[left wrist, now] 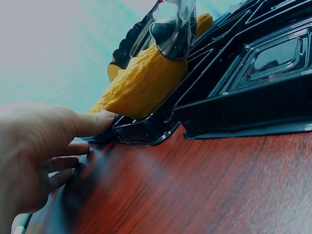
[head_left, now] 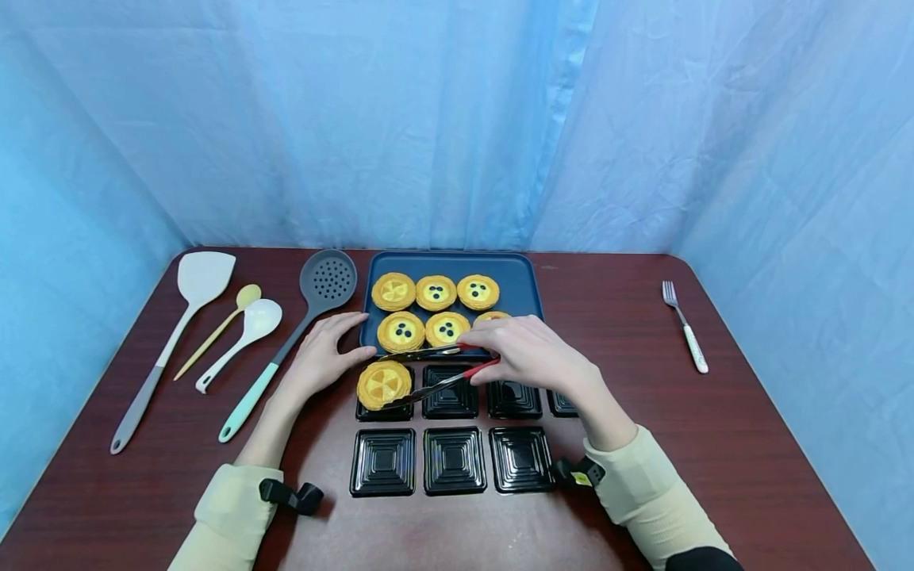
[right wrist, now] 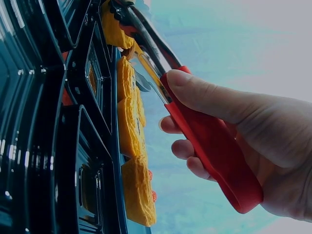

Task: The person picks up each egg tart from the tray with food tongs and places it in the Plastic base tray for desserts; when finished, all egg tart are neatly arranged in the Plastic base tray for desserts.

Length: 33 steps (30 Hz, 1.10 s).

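A pale blue curtain (head_left: 357,119) hangs in folds behind the counter (head_left: 728,436) and down both sides. The counter is dark reddish-brown, wood-grained and shiny, with rounded far corners and a soft glare near the front. A dark blue tray (head_left: 524,289) lies at its far edge, carrying yellow tarts (head_left: 435,293) in two rows. On the left lie a white turner (head_left: 175,336) and a grey slotted skimmer (head_left: 294,336) with a mint handle end.

The right hand (head_left: 524,353) grips red-handled tongs (right wrist: 204,136). The left hand (head_left: 323,355) is spread, thumb apart, at the tray's left edge, holding nothing. Small black trays (head_left: 384,461) stand in two rows before the blue one. Between turner and skimmer lie a white ladle (head_left: 260,319) and a yellow spoon (head_left: 248,296); a fork (head_left: 685,329) lies far right.

One tart (head_left: 384,385) sits between the tongs' arms, over the back row's leftmost black tray; whether it rests flat there, I cannot tell.
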Motion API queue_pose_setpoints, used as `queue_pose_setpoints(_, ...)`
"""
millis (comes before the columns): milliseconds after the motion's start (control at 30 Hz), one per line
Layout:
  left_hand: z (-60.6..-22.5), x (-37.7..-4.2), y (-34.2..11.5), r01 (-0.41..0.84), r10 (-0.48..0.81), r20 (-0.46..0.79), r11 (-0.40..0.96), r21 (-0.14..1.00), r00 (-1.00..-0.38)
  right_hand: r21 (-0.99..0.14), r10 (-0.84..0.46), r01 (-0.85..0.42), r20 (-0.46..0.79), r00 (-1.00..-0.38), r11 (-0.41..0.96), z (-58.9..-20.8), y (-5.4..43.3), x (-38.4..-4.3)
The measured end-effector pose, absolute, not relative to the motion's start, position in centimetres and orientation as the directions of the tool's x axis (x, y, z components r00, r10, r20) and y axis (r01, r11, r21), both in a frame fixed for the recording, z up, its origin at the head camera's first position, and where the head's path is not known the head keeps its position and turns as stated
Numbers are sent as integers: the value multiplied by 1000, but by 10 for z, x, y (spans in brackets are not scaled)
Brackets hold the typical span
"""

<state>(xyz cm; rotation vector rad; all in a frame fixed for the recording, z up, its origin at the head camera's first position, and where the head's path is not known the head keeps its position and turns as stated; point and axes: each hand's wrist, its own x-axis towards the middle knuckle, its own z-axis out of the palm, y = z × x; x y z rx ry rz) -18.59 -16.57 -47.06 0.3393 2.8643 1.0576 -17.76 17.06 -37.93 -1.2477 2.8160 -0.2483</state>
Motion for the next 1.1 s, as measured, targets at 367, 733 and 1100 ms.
queue_pose_setpoints(367, -470, -186, -166, 183, 232, 8, 744, 643, -973, -172, -730, -719, 3, -683, 673, -379, 171, -177)
queue_pose_setpoints(733, -469, -185, -166, 187, 236, 11, 742, 643, -972, -166, -730, -720, -3, -683, 674, -377, 171, -177)
queue_pose_setpoints(1100, -469, -185, -165, 186, 235, 12, 738, 649, -972, -162, -729, -719, -4, -684, 676, -375, 174, -176)
